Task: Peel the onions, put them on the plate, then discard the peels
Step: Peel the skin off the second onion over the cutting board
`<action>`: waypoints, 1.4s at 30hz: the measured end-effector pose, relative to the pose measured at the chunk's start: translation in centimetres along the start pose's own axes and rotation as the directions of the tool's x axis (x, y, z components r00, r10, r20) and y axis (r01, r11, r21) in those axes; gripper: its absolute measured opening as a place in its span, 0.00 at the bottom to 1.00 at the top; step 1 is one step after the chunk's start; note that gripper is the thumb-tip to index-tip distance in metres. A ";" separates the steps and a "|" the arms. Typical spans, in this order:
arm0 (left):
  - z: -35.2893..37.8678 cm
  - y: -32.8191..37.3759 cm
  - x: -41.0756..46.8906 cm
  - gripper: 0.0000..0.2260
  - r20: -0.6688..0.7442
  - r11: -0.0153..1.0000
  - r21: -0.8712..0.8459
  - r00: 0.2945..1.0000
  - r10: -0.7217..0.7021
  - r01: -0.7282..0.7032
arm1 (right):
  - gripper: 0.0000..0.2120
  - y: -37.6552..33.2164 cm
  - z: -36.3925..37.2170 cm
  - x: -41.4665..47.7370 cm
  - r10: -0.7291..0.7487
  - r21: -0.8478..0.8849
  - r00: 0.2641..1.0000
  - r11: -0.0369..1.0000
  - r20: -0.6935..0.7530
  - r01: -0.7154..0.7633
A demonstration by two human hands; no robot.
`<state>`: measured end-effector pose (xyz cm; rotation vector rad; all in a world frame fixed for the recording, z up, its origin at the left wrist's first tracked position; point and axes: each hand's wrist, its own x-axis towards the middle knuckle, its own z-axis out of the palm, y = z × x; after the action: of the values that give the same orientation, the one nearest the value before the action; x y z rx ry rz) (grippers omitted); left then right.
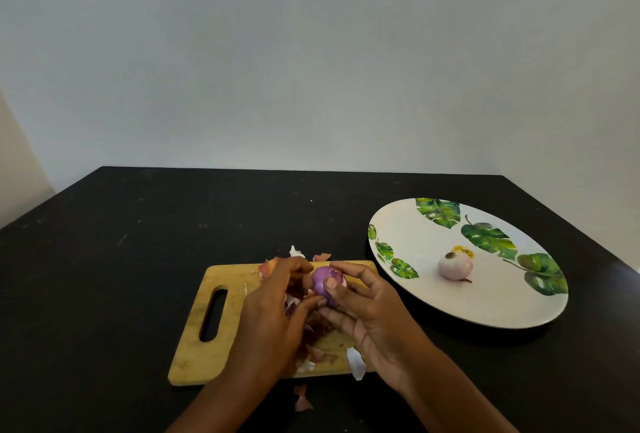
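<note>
Black tabletop [138,276], a pale wall behind it. Big round white plate [433,301] with green leaf prints at right, flat on the tabletop and well apart from both hands. One peeled onion [455,266] lies in it, pale pink-white, near the plate's centre and touching nothing else.

Wooden cutting board [194,356] sits left of the plate, near the front edge, its handle slot on the left side. Both hands are over the board's right half.

Left grip [273,314]: fingers curled in from the left, wrapped round the purple onion [323,278], thumb tucked under it. Right grip [367,311]: also curled round the same onion from the right, thumb pressed flat on its front face and fingers hooked over the top. Neither grip is spread; both hold the onion between them, lifted just above the board. The onion is partly peeled, with a smooth purple surface and a paler patch by the right thumb.

Loose peels [315,332] are piled on the board under the hands, reddish-brown and white. A white peel [356,361] overhangs the board's near edge. A few scraps [298,252] lie behind the board's far edge. A small pinkish peel [302,398] lies on the tabletop in front of the board.
</note>
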<state>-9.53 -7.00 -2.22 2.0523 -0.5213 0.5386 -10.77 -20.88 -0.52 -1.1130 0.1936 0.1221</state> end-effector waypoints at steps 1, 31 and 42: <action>0.0 -0.1 0.0 0.20 0.024 1.000 -0.010 1.000 -0.005 0.005 | 0.16 -0.1 -0.1 0.0 0.012 0.000 1.000 1.000 0.006 -0.012; -1.3 -1.4 0.5 0.13 -0.125 0.978 0.202 0.992 -0.016 0.041 | 0.14 -0.8 -0.1 0.3 0.101 0.183 0.993 0.977 0.064 -0.111; -1.6 -0.3 0.7 0.20 -0.145 0.991 0.089 0.986 -0.086 0.100 | 0.16 -0.7 0.0 0.0 0.073 0.082 0.997 0.994 0.032 -0.075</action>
<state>-9.08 -5.58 -1.27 2.0989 -0.3192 0.6582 -10.62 -21.19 0.13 -1.0212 0.2127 0.1946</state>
